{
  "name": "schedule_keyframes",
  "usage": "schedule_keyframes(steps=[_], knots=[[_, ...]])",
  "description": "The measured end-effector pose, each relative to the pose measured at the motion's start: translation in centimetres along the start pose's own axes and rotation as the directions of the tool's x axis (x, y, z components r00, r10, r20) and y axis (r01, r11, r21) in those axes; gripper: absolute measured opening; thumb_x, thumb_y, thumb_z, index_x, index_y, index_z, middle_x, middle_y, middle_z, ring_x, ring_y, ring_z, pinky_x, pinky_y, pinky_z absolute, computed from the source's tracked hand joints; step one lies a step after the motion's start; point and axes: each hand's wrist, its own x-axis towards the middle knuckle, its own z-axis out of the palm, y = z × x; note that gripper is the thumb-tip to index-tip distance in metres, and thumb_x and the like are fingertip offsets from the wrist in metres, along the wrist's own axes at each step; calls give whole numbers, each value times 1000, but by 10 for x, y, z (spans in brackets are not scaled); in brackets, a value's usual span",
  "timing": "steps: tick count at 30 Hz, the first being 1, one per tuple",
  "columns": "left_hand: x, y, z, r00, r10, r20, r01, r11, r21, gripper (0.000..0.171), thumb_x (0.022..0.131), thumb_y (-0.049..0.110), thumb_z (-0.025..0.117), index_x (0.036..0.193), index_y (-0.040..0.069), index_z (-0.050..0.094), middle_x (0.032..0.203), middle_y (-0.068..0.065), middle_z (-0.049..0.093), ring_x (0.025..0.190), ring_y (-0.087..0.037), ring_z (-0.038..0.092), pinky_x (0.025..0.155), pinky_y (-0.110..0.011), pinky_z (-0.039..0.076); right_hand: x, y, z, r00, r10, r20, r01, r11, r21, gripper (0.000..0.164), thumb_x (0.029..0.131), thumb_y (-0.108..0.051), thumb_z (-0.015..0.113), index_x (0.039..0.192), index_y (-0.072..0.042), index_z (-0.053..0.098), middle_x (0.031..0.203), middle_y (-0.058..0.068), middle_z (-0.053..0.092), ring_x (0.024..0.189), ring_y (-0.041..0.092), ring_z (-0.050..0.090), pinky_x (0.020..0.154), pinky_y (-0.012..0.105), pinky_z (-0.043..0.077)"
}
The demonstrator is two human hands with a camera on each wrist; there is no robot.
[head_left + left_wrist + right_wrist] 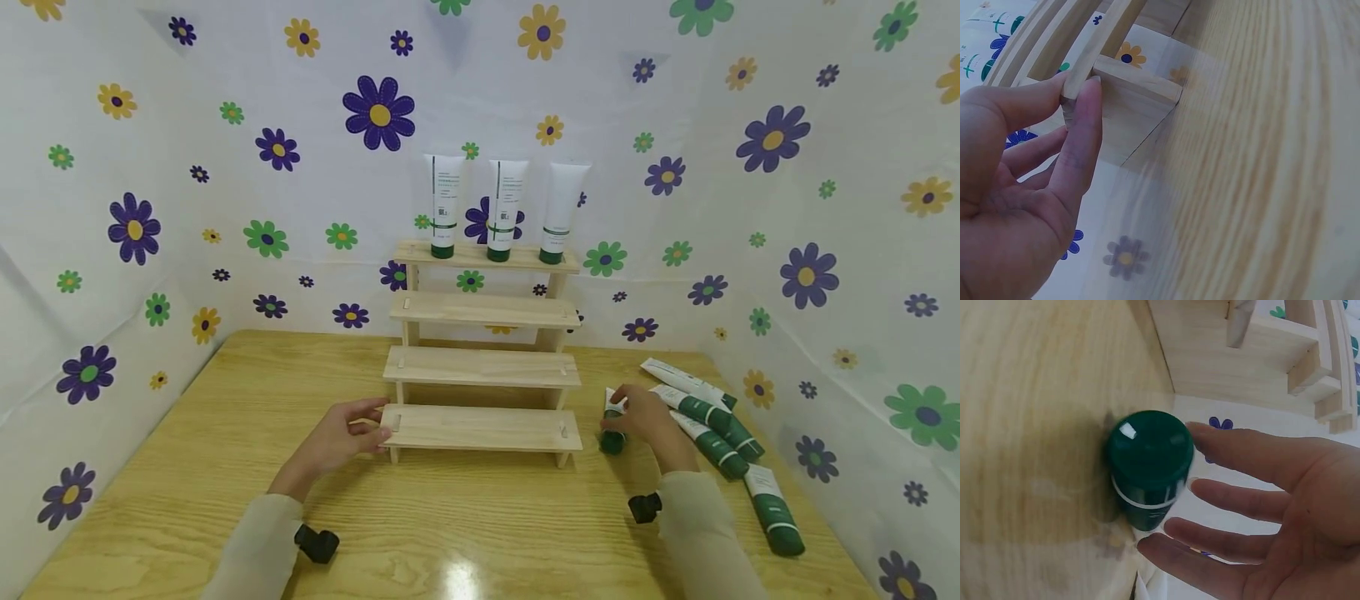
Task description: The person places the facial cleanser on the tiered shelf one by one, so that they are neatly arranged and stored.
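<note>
In the head view, a four-step wooden display rack (pixel 480 367) stands mid-table with three white-and-green tubes (pixel 504 212) upright on its top step. My left hand (pixel 341 435) pinches the left end of the lowest step. The left wrist view shows the thumb and a fingertip (pixel 1090 103) on either side of the board. To the right of the rack, my right hand (pixel 643 417) holds a green-capped tube (pixel 612 440) from above, its thumb toward the rack. In the right wrist view the tube's cap (pixel 1150 447) faces the camera, close over the tabletop.
Several more tubes (pixel 708 446) lie in a loose pile beyond the right hand, and another tube (pixel 776 512) lies nearer the front. A flower-print cloth (pixel 465 75) encloses the wooden table (pixel 450 517) at the back and sides.
</note>
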Motion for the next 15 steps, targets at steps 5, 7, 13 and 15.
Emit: schedule_keyframes(steps=[5,7,13,15], knots=[[-2,-2,1,1000,-5,-4,5,1000,-13,66,100,12,69,155,-7,37,129,-30,56,99,-17,72,84,-34,65,-6,-1,6,1000,-19,-7,19,1000,-6,41,87,-12,79,119,8,64,120,35,64,109,50,63,94,60,54],[-3,-2,1,1000,-8,-5,8,1000,-17,66,100,11,69,155,-6,37,129,-29,56,98,-16,72,84,-34,65,-8,0,6,999,-48,-9,48,999,-1,38,86,-7,78,118,8,65,119,35,64,109,51,62,95,61,54],[-2,-2,2,1000,-8,-6,8,1000,-27,67,100,13,68,156,-6,36,132,-30,54,99,-15,71,85,-34,65,-9,5,6,996,-87,8,87,996,-7,38,85,3,72,121,11,65,119,33,67,113,50,63,97,59,54],[-1,-1,1,1000,-6,-10,6,1000,-22,67,100,14,68,156,-6,37,133,-30,53,101,-17,70,85,-33,65,-7,7,5,996,-93,8,93,995,-21,37,84,5,70,120,12,65,117,32,69,113,49,64,98,59,54]])
